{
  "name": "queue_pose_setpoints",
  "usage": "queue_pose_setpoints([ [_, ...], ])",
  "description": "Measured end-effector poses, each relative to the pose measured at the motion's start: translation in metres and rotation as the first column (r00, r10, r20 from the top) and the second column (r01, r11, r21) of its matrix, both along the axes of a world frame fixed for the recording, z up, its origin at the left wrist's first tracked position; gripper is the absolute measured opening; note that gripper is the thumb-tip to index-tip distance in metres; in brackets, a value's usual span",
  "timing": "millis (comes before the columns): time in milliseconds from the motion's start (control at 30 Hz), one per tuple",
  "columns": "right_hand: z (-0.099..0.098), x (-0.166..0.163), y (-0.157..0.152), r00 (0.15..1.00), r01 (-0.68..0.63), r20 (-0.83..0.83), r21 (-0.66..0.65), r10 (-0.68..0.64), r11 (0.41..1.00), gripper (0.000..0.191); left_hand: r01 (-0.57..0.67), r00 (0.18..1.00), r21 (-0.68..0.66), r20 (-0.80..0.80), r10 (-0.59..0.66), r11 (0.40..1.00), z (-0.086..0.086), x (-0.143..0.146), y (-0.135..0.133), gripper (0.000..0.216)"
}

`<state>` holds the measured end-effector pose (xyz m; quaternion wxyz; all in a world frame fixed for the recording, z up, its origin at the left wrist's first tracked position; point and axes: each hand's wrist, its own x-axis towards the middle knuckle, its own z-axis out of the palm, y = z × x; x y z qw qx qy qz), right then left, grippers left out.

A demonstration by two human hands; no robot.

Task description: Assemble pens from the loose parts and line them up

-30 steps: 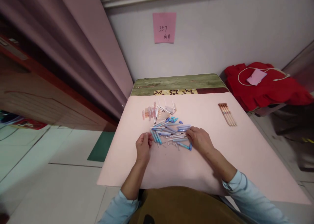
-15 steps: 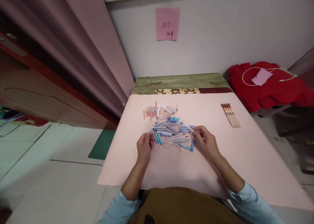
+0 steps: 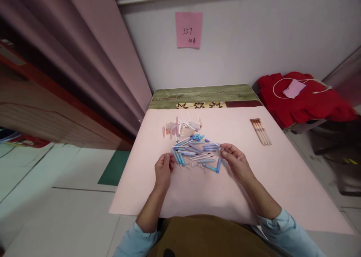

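Observation:
A pile of blue pen barrels point(image 3: 196, 148) lies mid-table, mixed with white pen refills point(image 3: 202, 157) and several bright blue small parts point(image 3: 198, 137). My right hand point(image 3: 236, 161) is at the pile's right side, its thumb and fingers pinched on a thin white pen refill point(image 3: 214, 142) that points up and left over the barrels. On the left side, my left hand point(image 3: 163, 170) rests with curled fingers beside the light-blue barrels point(image 3: 178, 157). Whatever its fingertips may hold is hidden. Tiny springs or bits point(image 3: 188, 168) are scattered in front of the pile.
Behind the pile lie pinkish clear pen parts point(image 3: 170, 129) and more refills point(image 3: 190, 125). Several assembled brown-capped pens point(image 3: 261, 132) lie in a row at right. A pink cover point(image 3: 282, 197) drapes the table. A red cloth point(image 3: 310, 106) with a white cable sits beyond the right edge.
The view has shifted slightly. The refill in my right hand has tipped a little flatter, its far end still over the pile. My left hand stays by the light-blue barrels.

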<state>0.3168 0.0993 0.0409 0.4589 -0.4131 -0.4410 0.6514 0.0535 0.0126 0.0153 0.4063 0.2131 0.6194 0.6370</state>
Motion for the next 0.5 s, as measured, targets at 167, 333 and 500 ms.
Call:
queue_pose_setpoints([
  [167,-0.003,-0.004,0.002,0.997,0.064,-0.048,-0.01,-0.064,0.998,0.029,-0.004,1.0,-0.012,0.001,0.004,1.0,0.0,-0.001,0.0,0.035],
  [333,0.002,-0.004,0.018,0.954,0.221,0.159,0.209,-0.256,0.953,0.03,0.007,1.0,-0.012,-0.029,-0.008,1.0,-0.001,-0.001,0.0,0.035],
  [500,0.007,-0.005,0.048,0.808,0.143,0.39,0.598,-0.442,0.789,0.026,0.015,0.998,-0.016,-0.057,-0.016,1.0,-0.001,-0.001,-0.002,0.035],
])
